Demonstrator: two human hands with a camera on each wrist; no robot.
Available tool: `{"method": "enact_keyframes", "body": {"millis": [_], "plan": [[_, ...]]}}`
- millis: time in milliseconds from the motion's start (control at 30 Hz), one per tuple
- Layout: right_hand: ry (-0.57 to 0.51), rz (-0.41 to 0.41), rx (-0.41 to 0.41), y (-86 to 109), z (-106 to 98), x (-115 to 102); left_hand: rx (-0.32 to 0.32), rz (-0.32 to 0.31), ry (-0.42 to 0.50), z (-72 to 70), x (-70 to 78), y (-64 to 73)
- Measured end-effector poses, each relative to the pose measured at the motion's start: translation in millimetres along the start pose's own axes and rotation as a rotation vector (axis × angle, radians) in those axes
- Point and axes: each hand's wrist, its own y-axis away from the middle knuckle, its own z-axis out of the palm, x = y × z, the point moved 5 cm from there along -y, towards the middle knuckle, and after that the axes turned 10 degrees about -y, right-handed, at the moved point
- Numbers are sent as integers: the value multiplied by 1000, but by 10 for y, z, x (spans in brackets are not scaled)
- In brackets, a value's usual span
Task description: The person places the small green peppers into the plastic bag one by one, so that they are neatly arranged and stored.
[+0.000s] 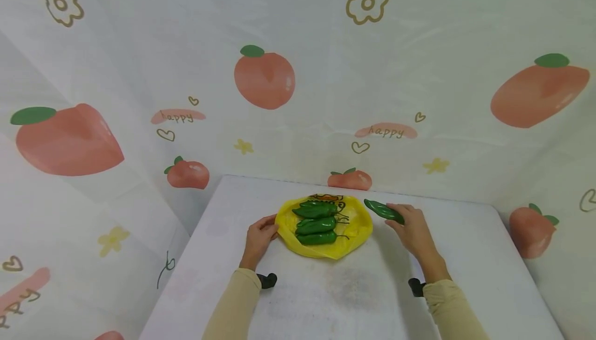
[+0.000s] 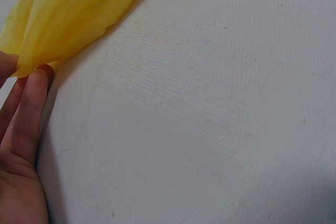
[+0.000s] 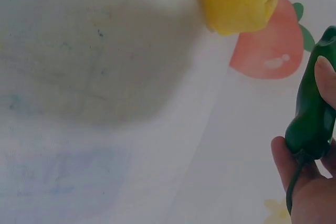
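A yellow plastic bag [image 1: 288, 231], its mouth spread wide, lies on the white table with several green peppers [image 1: 316, 238] inside, stems pointing right. My left hand [image 1: 258, 236] pinches the bag's left rim between thumb and fingers; the left wrist view shows the yellow film [image 2: 79, 19] caught there. To the right of the bag, my right hand [image 1: 414, 228] holds one more green pepper [image 1: 383, 210] above the table. In the right wrist view that pepper [image 3: 313, 103] is gripped by thumb and fingers, its thin stem hanging toward the palm.
The white table [image 1: 326, 298] reaches back to a pale cloth wall [image 1: 307, 143] printed with peaches, flowers and the word "happy". Similar cloth stands at both sides. Dark straps [image 1: 267, 280] sit at the wrists, below the beige sleeves [image 1: 235, 304].
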Motion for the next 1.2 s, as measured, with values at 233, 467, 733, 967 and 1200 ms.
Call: {"method": "enact_keyframes", "body": {"millis": [233, 467, 733, 967, 1200], "plan": [[-17, -5, -31, 4, 90, -81, 4, 5, -4, 8, -10, -12], [-14, -78, -38, -2, 166, -235, 5, 13, -8, 7, -42, -26], [-56, -141, -72, -7, 290, -432, 6, 3, -6, 14, -37, -21], [-67, -133, -111, -4, 390, -578, -1, 4, 2, 13, -37, -23], [-123, -110, -160, 17, 485, -719, 1, 8, -1, 9, -29, -27]]}}
